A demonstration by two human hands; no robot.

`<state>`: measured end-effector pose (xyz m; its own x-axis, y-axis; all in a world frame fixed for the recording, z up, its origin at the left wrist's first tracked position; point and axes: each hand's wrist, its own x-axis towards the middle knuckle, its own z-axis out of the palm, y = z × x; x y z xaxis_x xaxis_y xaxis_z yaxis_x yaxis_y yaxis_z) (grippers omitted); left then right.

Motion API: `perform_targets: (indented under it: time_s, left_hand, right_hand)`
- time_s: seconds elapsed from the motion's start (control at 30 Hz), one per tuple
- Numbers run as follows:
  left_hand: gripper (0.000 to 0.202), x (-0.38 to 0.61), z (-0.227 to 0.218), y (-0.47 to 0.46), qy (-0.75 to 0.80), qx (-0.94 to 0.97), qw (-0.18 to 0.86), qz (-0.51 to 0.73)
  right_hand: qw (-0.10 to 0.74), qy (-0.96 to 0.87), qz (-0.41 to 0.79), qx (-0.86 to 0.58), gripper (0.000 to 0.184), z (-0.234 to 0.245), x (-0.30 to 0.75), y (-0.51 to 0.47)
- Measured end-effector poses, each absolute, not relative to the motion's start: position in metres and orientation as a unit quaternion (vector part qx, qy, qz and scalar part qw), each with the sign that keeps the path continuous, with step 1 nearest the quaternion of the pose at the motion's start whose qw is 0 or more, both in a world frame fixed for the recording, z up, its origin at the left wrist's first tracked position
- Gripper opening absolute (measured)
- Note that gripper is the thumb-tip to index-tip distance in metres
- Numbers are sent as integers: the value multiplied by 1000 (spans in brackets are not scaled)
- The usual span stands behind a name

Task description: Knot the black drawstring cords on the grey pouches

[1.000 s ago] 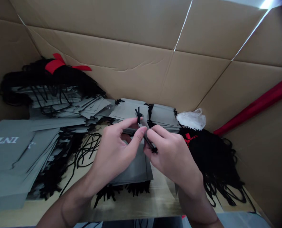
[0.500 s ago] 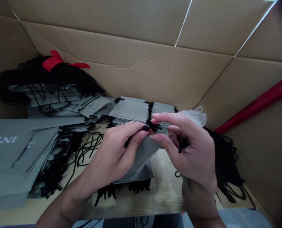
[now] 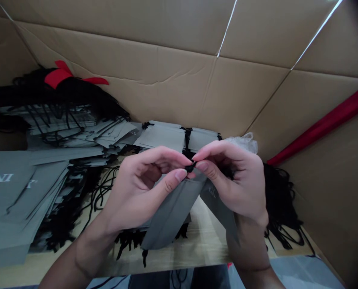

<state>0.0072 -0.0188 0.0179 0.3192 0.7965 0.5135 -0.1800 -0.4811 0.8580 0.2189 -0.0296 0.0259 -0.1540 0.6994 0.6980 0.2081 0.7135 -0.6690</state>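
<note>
My left hand (image 3: 143,188) and my right hand (image 3: 236,180) meet in the middle of the view, thumb and forefinger of each closed on a short black cord (image 3: 190,167). The cord looks knotted, though its exact shape is too small to tell. Below the fingertips hangs a flat grey paper piece (image 3: 174,208), tilted, its top edge close to the cord. A second grey piece with pale print (image 3: 216,206) hangs under my right hand, partly covered. Some black material shows in the right palm, mostly hidden by the fingers.
Stacked grey pieces with black cord ends (image 3: 161,136) stand against the cardboard wall (image 3: 167,68). More printed grey sheets (image 3: 7,200) lie left. A black cord bundle with a red tie (image 3: 58,76) sits behind them; another black cord bundle (image 3: 278,204) and clear plastic (image 3: 245,141) are right.
My right thumb and forefinger have come together on the cord beside my left fingertips; before, they were apart. The grey piece now hangs lower, and the view has shifted slightly.
</note>
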Motion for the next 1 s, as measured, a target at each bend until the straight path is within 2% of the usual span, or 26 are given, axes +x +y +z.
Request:
perform_targets:
  time_s: [0.13,0.3,0.43,0.53,0.73,1.0]
  left_hand:
    - [21,5,20,-18,234,668,454,542]
    - [17,6,19,-18,253,661,431,560]
    - [18,7,14,-19,257,684,371,573]
    - [24,5,7,-19,252,719,282,583]
    - [27,-3,1,-18,254,772,172,556]
    - [25,-4,7,-16,226,797,147,540]
  right_hand:
    - [561,-726,214,-335,5,28,218,-30]
    - [618,-668,122,-396,10,27,215,-38]
    - [549,-739,113,-374,12,27,215,-50]
    - [509,-771,80,-375,18,28,214,-53]
    - [521,-777,45,-349,24,28,213,-49]
    - [519,-764,86,-373,22,28,215,-50]
